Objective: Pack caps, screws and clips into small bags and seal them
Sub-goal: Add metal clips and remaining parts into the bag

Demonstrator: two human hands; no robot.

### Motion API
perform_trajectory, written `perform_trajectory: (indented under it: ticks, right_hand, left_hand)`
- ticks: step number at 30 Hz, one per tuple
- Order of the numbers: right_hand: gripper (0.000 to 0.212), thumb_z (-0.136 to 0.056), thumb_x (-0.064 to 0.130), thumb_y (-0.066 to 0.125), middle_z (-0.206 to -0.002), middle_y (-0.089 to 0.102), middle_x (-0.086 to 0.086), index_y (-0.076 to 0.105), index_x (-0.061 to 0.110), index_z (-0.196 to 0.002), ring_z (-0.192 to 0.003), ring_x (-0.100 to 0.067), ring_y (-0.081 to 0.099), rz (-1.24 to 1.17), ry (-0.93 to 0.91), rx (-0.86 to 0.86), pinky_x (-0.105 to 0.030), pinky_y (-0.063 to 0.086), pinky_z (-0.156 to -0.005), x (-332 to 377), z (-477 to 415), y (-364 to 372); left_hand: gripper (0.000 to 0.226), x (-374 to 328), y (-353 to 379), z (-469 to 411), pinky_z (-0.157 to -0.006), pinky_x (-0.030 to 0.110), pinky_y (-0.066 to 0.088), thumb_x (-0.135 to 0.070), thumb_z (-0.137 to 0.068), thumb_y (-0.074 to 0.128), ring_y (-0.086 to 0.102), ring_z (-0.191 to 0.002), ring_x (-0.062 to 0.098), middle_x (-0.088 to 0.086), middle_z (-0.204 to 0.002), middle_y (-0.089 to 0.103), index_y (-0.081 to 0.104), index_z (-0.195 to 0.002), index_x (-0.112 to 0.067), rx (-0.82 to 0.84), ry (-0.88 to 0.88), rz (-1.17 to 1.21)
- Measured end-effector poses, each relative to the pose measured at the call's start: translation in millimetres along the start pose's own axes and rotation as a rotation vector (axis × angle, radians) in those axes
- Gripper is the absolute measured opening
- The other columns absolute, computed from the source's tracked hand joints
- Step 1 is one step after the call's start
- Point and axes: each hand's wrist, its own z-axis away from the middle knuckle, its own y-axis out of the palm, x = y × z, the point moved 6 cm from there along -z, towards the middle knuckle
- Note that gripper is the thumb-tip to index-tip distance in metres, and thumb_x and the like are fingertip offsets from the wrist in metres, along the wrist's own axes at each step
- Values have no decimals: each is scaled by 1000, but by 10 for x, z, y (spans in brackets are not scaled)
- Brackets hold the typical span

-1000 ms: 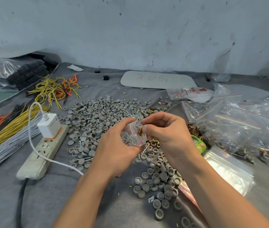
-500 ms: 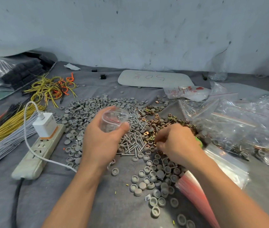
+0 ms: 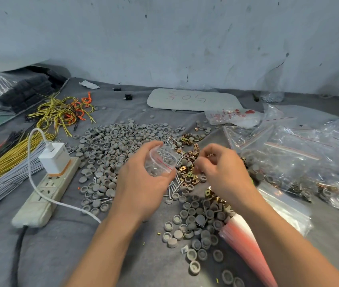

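Left hand (image 3: pixel 143 187): fingers and thumb curled round a small clear plastic zip bag (image 3: pixel 160 160) with a red seal line. The bag is held mouth-open above the middle of the grey cloth-covered worktop (image 3: pixel 71 245); silver screws are seen inside it.

Right hand (image 3: pixel 224 172): fingers curled, just beside the bag and apart from it. A small metal piece (image 3: pixel 209 155) is pinched at the fingertips; its kind cannot be told.

Under the hands, loose silver screws (image 3: pixel 174 185) and brass-coloured square clips (image 3: pixel 187 172) are mixed. A wide heap of round grey plastic caps (image 3: pixel 112 141) is spread toward the far edge, with more caps toward the near edge.

Along the right edge, filled clear plastic bags (image 3: pixel 299 162) are piled. A fanned stack of empty red-edged bags (image 3: pixel 245 241) lies under the right forearm.

Near the left edge, a white power strip (image 3: pixel 46 195) carries a white charger (image 3: pixel 55 158), beside yellow and grey wire bundles (image 3: pixel 5 172).
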Motion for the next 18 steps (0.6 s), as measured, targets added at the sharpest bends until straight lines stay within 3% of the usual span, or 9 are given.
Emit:
perform_trajectory:
  ticks: [2, 5, 8, 12, 15, 18]
  right_hand:
    - [10, -95, 13, 70, -72, 76, -2, 71, 20, -87, -52, -10, 56, -307, 18, -34, -18, 42, -46, 55, 5, -69]
    - [13, -86, 4, 78, -72, 76, -11, 77, 17, -88, -61, -22, 68, -498, -35, 17, -26, 56, -58, 187, 47, -82]
    - [23, -85, -3, 76, -75, 79, -1, 80, 20, -87, -71, -15, 76, -378, -120, 38, -23, 59, -66, 275, 72, -19]
    - [29, -82, 0, 77, -77, 78, 18, 83, 28, -86, -75, 0, 75, -163, -199, 16, -17, 58, -69, 367, 92, 44]
    - [26, -78, 1, 81, -73, 77, 16, 83, 27, -79, -70, -4, 74, -187, -194, 20, -23, 60, -67, 392, 101, 48]
    - [23, -74, 1, 84, -69, 76, 11, 81, 24, -75, -64, -10, 72, -191, -195, 8, -22, 57, -61, 372, 84, 31]
  left_hand:
    - [62, -26, 86, 23, -70, 6, 44, -39, -77, 86, 61, -93, -9, -24, -106, 64, 55, -128, -55, 49, 6, -52]
    - [64, -40, 168, 32, -78, 14, 44, -33, -76, 85, 63, -98, -1, -22, -112, 66, 54, -129, -54, 75, 14, -80]
    - [66, -33, 199, 28, -73, 17, 45, -28, -76, 83, 64, -93, 2, -19, -109, 67, 54, -129, -53, 101, 9, -100]
    - [72, -42, 232, 33, -71, 12, 40, -20, -73, 83, 61, -94, -2, -22, -108, 65, 52, -130, -53, 133, 26, -143]
    - [75, -38, 236, 28, -73, 12, 40, -22, -73, 85, 60, -96, -3, -24, -110, 64, 51, -131, -55, 140, 15, -148]
    - [73, -41, 217, 28, -80, 24, 50, -23, -74, 83, 64, -96, 3, -20, -109, 67, 51, -132, -53, 135, 15, -135]
